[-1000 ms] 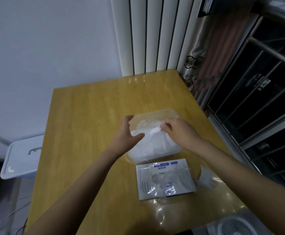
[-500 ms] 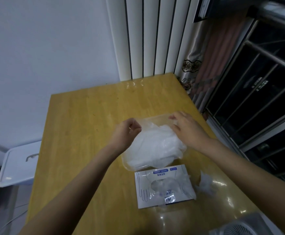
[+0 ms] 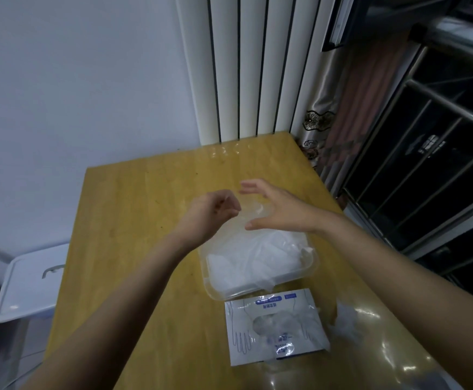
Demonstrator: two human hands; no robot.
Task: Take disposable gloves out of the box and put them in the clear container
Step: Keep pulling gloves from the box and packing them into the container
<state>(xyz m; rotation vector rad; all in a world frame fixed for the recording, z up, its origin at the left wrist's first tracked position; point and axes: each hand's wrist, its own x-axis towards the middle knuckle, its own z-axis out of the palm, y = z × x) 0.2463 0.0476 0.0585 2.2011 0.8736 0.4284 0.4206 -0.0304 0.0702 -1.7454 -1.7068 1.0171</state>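
Observation:
A clear container [image 3: 215,288] lies on the wooden table, and a pile of white disposable gloves [image 3: 252,260] fills it. In front of it lies the flat white glove box [image 3: 274,327], with thin gloves showing at its opening. A crumpled loose glove [image 3: 345,319] lies on the table to the right of the box. Both hands hover over the container's far end, apart from the gloves. My left hand [image 3: 210,212] has its fingers curled in and holds nothing. My right hand [image 3: 277,206] is spread, with fingers and thumb straight.
The table [image 3: 134,220] stands against a white wall, with a white ribbed radiator [image 3: 246,68] at the back. A white lidded bin [image 3: 30,280] stands on the floor to the left. To the right are a curtain and dark window bars.
Both hands have lifted off the glove pile and moved to the container's far end. The right hand has opened out. The gloves stay in the container.

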